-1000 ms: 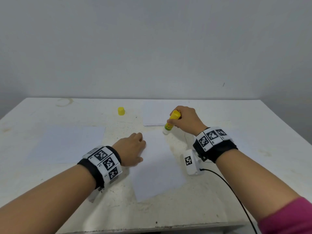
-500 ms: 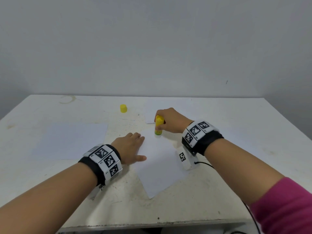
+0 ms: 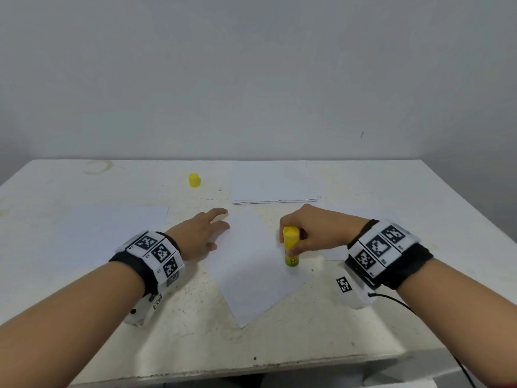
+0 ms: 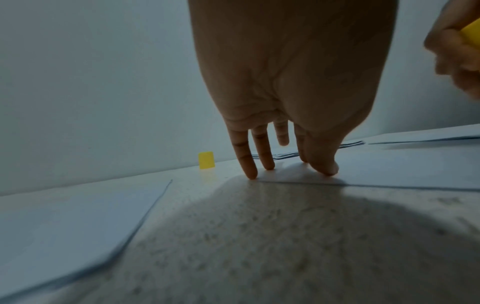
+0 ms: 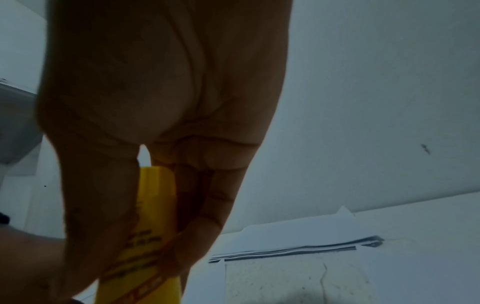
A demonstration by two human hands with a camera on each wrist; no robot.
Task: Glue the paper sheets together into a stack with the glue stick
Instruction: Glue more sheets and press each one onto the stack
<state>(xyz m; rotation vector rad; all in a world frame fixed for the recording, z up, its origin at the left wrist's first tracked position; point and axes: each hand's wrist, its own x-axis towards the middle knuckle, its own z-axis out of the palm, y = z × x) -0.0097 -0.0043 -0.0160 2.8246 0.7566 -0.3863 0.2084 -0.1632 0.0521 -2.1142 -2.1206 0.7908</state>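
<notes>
A single white sheet (image 3: 251, 270) lies angled on the table in front of me. My right hand (image 3: 310, 233) grips the yellow glue stick (image 3: 291, 249) upright, its tip down on the sheet's right part; the stick's yellow body (image 5: 153, 236) shows between thumb and fingers in the right wrist view. My left hand (image 3: 201, 233) lies flat with straight fingers on the sheet's left edge, the fingertips (image 4: 270, 166) pressing the paper. A stack of white sheets (image 3: 272, 183) sits behind. The yellow cap (image 3: 194, 180) stands apart at the back.
Another white sheet (image 3: 112, 233) lies at the left of the table (image 3: 419, 197). A black cable (image 3: 397, 301) runs from my right wrist off the front edge. A grey wall rises right behind the table.
My right hand has drawn the glue stick from the sheet's far corner toward me along its right side. The left hand has stayed on the sheet's left edge.
</notes>
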